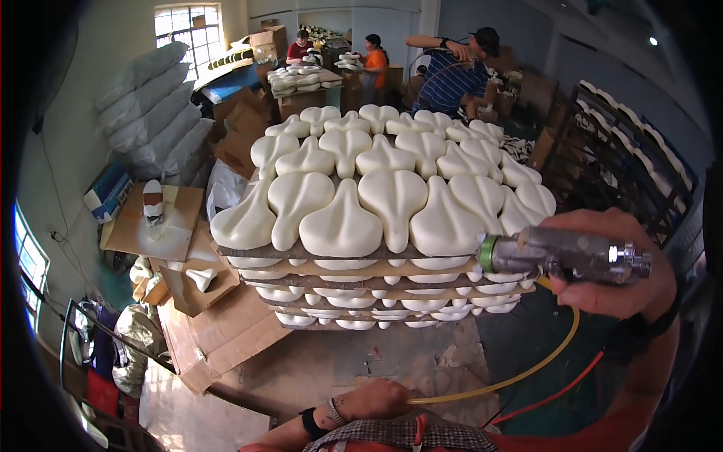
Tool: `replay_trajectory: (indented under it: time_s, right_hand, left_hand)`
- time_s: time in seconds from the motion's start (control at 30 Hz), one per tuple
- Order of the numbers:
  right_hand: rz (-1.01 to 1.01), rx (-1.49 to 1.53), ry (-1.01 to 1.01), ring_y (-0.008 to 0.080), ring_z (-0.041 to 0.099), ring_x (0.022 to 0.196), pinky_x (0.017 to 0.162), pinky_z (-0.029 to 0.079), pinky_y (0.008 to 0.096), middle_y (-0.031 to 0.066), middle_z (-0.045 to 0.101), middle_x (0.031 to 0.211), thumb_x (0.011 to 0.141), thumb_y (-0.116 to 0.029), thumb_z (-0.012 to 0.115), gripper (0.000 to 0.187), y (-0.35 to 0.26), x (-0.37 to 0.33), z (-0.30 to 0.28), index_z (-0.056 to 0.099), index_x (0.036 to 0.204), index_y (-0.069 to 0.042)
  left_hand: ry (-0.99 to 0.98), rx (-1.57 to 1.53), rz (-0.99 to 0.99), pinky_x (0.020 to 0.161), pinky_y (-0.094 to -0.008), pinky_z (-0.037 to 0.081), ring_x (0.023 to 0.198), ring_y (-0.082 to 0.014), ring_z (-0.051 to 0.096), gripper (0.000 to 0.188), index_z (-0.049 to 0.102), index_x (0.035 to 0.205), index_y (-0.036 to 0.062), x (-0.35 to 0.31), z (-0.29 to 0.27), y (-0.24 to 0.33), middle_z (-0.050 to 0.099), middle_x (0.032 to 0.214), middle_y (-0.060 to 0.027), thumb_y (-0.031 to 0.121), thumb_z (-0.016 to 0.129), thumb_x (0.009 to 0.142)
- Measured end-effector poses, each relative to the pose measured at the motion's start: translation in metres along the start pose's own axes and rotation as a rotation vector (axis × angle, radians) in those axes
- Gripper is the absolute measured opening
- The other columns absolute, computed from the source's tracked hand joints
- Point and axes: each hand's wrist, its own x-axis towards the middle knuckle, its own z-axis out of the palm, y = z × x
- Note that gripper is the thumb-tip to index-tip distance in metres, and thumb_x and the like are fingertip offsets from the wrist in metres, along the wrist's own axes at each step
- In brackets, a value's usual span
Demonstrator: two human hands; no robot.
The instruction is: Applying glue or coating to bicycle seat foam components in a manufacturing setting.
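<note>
My right hand grips a spray gun with a green ring at its front end. The gun is held level at the right front corner of a tall stack of cream foam bicycle saddles. A yellow hose runs in a curve from the gun down to my left hand. That hand is closed around the hose near the lower edge. The saddles lie in rows, wide and narrow ends alternating, on layered boards. I cannot tell whether spray is coming out.
A red hose hangs below the right arm. Cardboard sheets and a box with a saddle lie left. White sacks are piled behind. A dark rack with saddles stands right. Beyond the stack, a person in a striped shirt and two others work.
</note>
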Motion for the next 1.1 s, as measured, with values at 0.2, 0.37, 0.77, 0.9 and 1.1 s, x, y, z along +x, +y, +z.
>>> replay_trajectory:
  time_s: [0.2, 0.37, 0.77, 0.9, 1.1]
  right_hand:
    - [0.213, -0.083, 0.414, 0.0064, 0.056, 0.062, 0.058, 0.047, 0.0222, 0.002, 0.062, 0.075, 0.081, -0.009, 0.065, 0.04, 0.042, 0.017, -0.029, 0.052, 0.118, 0.001]
    - [0.133, 0.001, 0.591, 0.0066, 0.057, 0.06, 0.058, 0.047, 0.0226, 0.0015, 0.061, 0.073, 0.081, -0.009, 0.066, 0.03, 0.076, 0.022, -0.056, 0.057, 0.108, -0.001]
    - [0.125, 0.04, 0.49, 0.0061, 0.056, 0.064, 0.061, 0.049, 0.0234, 0.0017, 0.061, 0.074, 0.082, -0.007, 0.065, 0.043, 0.089, 0.021, -0.058, 0.048, 0.121, 0.002]
    - [0.138, 0.032, 0.519, 0.0066, 0.057, 0.064, 0.06, 0.049, 0.0237, 0.0028, 0.062, 0.076, 0.082, -0.011, 0.067, 0.049, 0.085, 0.015, -0.056, 0.046, 0.125, 0.002]
    - [0.096, -0.046, 0.587, 0.007, 0.056, 0.062, 0.06, 0.047, 0.0229, 0.0006, 0.061, 0.073, 0.082, -0.013, 0.067, 0.03, 0.067, 0.028, -0.055, 0.057, 0.108, -0.001]
  left_hand:
    - [0.047, -0.058, 0.036, 0.056, -0.0423, 0.045, 0.064, -0.036, 0.057, 0.018, 0.055, 0.078, 0.0042, 0.017, 0.002, -0.002, 0.057, 0.067, -0.0166, 0.021, 0.06, 0.083]
    - [0.054, -0.055, -0.051, 0.054, -0.042, 0.045, 0.062, -0.0369, 0.056, 0.024, 0.06, 0.081, 0.0051, 0.029, 0.007, -0.002, 0.057, 0.066, -0.0181, 0.028, 0.059, 0.088]
    - [-0.057, 0.098, -0.161, 0.063, -0.0455, 0.047, 0.071, -0.0383, 0.059, 0.03, 0.059, 0.083, 0.0055, 0.039, 0.007, -0.003, 0.06, 0.073, -0.0181, 0.034, 0.051, 0.091]
    - [-0.056, -0.051, -0.127, 0.064, -0.045, 0.047, 0.072, -0.0375, 0.059, 0.029, 0.06, 0.085, 0.0057, 0.036, 0.001, -0.001, 0.06, 0.075, -0.0177, 0.033, 0.051, 0.091]
    - [-0.124, 0.005, -0.095, 0.066, -0.0436, 0.048, 0.074, -0.0368, 0.06, 0.027, 0.061, 0.091, 0.0062, 0.031, 0.005, -0.001, 0.062, 0.079, -0.0173, 0.032, 0.052, 0.09]
